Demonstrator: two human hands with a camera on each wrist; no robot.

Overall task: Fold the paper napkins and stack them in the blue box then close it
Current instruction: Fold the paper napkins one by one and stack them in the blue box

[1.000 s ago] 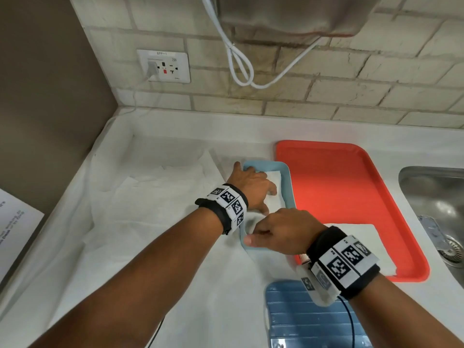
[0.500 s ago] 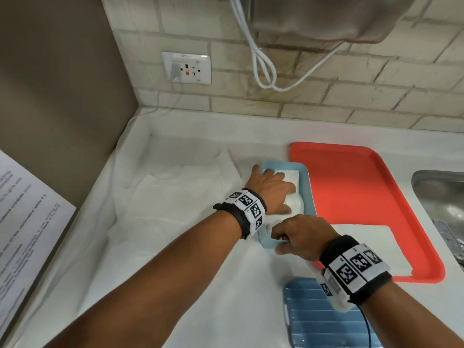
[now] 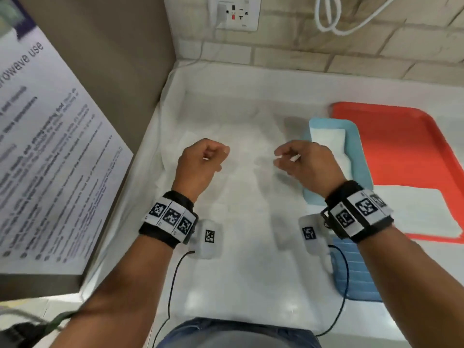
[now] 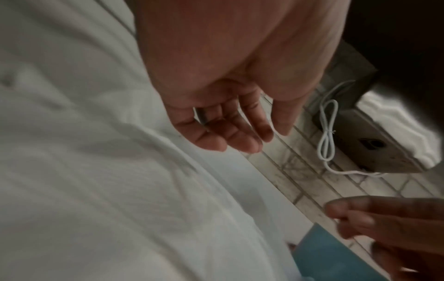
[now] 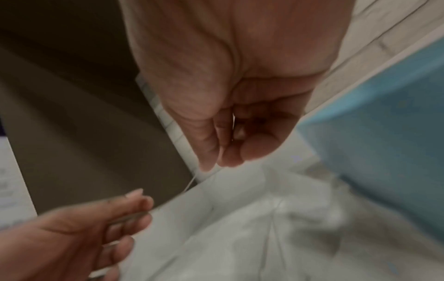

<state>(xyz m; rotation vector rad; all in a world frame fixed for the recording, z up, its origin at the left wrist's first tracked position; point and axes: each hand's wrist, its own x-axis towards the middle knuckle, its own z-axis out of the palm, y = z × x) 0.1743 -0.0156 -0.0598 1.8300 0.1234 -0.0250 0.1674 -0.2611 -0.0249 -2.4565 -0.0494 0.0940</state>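
The blue box [image 3: 359, 151] stands open beside the red tray, with folded white napkins [image 3: 329, 143] lying inside it. Left of the box a large white napkin [image 3: 246, 197] lies spread and wrinkled on the counter. My left hand [image 3: 200, 164] hovers over its far left part with fingers loosely curled and nothing in them; the left wrist view [image 4: 223, 133] shows the same. My right hand [image 3: 303, 164] hovers over the napkin just left of the box, thumb near its fingertips [image 5: 228, 150], holding nothing. The blue lid [image 3: 356, 272] lies near me under my right wrist.
A red tray [image 3: 401, 146] sits right of the box, with another flat white napkin [image 3: 414, 217] on its near end. A brown side wall carries a printed notice [image 3: 50, 146] on the left. Behind are a brick wall, a socket [image 3: 233, 13] and a looped white cable [image 3: 334, 23].
Both hands have come off the napkins in the blue box and moved left, over the spread napkin. The head view has swung left and down.
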